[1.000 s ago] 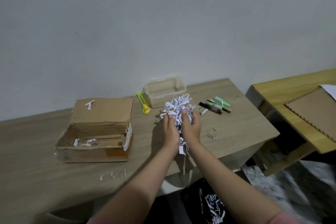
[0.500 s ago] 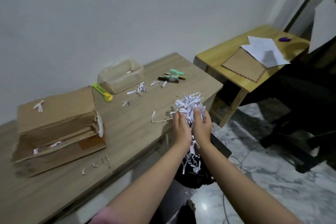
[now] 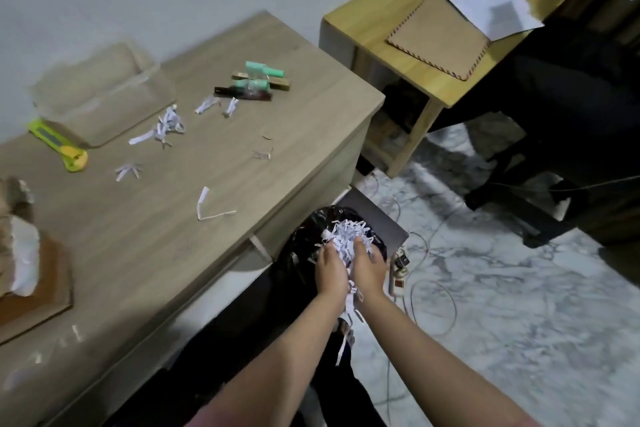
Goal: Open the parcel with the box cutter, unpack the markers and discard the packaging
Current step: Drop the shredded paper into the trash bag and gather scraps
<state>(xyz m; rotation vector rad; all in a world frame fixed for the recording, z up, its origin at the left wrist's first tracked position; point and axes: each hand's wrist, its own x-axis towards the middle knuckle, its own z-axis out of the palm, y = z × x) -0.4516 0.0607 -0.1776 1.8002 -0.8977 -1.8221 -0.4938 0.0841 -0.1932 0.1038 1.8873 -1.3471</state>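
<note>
My left hand (image 3: 330,269) and my right hand (image 3: 369,267) are pressed together around a bundle of white shredded paper (image 3: 344,236), held over the mouth of a black bin bag (image 3: 308,229) on the floor beside the table. Strips hang down between my wrists. The markers (image 3: 258,81), green and dark, lie in a small pile at the table's far right. The yellow-green box cutter (image 3: 60,146) lies at the far left next to a clear plastic tub (image 3: 100,94). The opened cardboard parcel (image 3: 20,253) sits at the left edge, partly cut off.
Loose paper shreds (image 3: 166,125) are scattered over the wooden table (image 3: 156,236). A second, yellow wooden table (image 3: 408,69) to the right holds a cardboard sheet and white papers. A power strip (image 3: 400,267) and cables lie on the marble floor near the bag.
Both hands carried the shredded paper off the table, to the right and down, to the bin bag's mouth. The view swung right and downward; several shreds stayed behind on the table.
</note>
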